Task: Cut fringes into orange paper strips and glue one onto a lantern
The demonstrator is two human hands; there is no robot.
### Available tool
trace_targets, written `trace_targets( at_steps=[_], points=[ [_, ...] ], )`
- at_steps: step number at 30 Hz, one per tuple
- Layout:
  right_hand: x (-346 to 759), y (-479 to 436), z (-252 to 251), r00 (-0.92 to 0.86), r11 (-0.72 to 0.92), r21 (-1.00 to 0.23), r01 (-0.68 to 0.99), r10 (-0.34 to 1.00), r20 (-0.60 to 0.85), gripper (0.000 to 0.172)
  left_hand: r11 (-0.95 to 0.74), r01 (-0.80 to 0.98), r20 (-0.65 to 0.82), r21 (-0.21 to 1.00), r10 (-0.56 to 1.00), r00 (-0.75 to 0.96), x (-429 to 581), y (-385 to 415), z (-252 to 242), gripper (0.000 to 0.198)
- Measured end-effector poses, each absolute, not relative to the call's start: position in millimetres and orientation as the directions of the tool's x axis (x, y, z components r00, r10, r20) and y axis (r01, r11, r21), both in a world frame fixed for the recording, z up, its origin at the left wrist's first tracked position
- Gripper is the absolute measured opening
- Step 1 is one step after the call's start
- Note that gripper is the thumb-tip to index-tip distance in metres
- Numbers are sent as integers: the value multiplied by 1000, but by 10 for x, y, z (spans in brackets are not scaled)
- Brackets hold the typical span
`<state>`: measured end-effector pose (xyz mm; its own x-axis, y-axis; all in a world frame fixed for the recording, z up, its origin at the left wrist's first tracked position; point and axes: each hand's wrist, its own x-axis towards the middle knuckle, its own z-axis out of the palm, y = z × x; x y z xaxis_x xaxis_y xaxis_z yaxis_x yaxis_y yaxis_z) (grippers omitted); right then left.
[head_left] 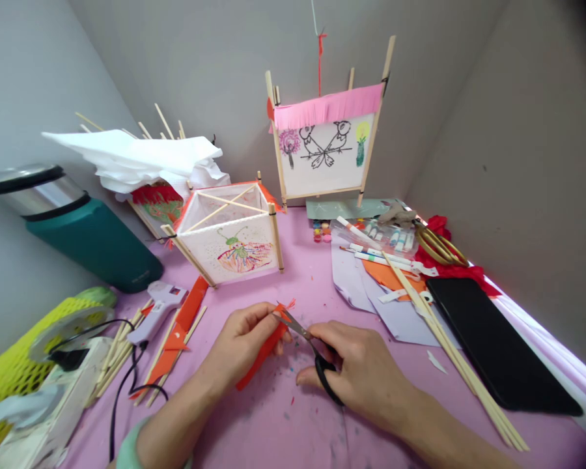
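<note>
Between the thumb and fingers of my left hand (pixel 249 335) is a strip of orange paper (pixel 262 358), its upper end cut into a small fringe. My right hand (pixel 359 365) is closed round the black handles of a pair of scissors (pixel 326 374). The scissor blades point up and left, meeting the strip close to my left fingertips. Just beyond my hands stands a stick-framed paper lantern (pixel 232 251) with a colourful drawing on its front. Farther back, a second lantern (pixel 325 153) with pink fringe and drawn birds hangs from a red string.
At left are a teal bottle (pixel 92 238), a lilac glue gun (pixel 159 309) with its black cord, orange paper scraps (pixel 176 345) and wooden sticks. A black phone or tablet (pixel 498 345), long sticks (pixel 456 355), markers (pixel 381 255) and paper sheets (pixel 395 319) lie at right.
</note>
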<state>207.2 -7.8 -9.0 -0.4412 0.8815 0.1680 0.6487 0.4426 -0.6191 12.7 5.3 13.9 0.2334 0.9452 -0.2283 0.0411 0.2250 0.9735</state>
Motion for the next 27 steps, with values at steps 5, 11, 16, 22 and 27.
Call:
trace_targets(
  at_steps=[5,11,16,22,27],
  points=[
    [2058,-77,-90,-440,446,-619,646,881,175,25,229,46,-234,972,945,230,136,57,136,23],
    [2047,-76,-92,-438,445,-629,637,881,180,25,228,56,-235,972,946,224,145,50,138,23],
    [2047,-88,-99,-441,442,-637,631,880,174,25,234,49,-239,971,946,219,149,55,136,23],
    [2052,-90,-103,-438,431,-650,626,884,164,25,238,32,-238,971,943,231,137,58,108,22],
    [2050,-71,-94,-450,438,-652,618,878,163,24,226,36,-228,974,944,237,131,54,110,23]
  ],
)
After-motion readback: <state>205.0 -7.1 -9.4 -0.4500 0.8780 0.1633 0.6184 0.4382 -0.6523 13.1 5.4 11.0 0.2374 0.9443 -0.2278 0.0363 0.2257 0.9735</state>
